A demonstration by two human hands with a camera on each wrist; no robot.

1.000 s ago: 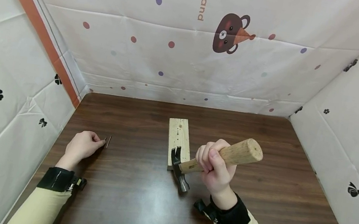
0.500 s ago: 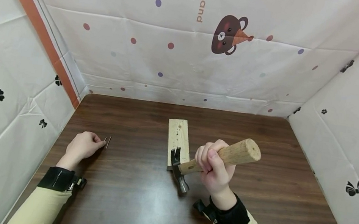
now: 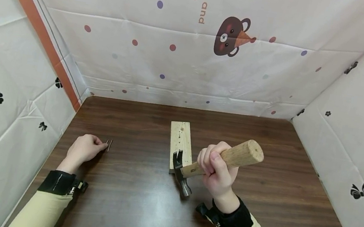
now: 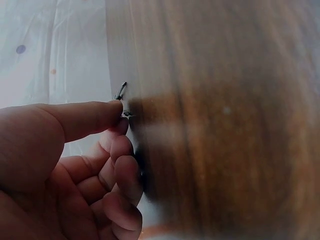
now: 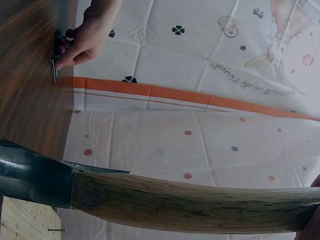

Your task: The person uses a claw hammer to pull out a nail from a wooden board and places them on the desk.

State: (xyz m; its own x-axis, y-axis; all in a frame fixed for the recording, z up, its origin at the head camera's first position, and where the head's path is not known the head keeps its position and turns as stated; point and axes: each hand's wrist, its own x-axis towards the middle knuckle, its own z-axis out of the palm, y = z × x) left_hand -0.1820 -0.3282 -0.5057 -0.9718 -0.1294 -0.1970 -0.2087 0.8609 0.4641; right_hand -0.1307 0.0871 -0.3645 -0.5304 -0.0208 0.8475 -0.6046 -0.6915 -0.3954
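Note:
My left hand (image 3: 85, 149) is low over the table at the left, thumb and forefinger pinching a thin nail (image 3: 107, 142) at its tip. A second nail (image 3: 110, 145) lies just beside those fingertips; in the left wrist view a nail (image 4: 121, 90) shows past the thumb. My right hand (image 3: 217, 169) grips the wooden handle of a claw hammer (image 3: 244, 155), its butt end raised toward the camera. The dark hammer head (image 3: 181, 173) overlaps the near end of a pale wooden board (image 3: 181, 136), hiding part of it. Small dark marks dot the board.
A brown wood-grain table (image 3: 135, 200) spreads under both hands. White printed sheets (image 3: 175, 62) stand along its back and sides. In the right wrist view, a nail (image 5: 56, 230) sticks out of the board.
The view shifts very slightly. Both hands and the hammer stay nearly in place; the left fingertips stay at the nails.

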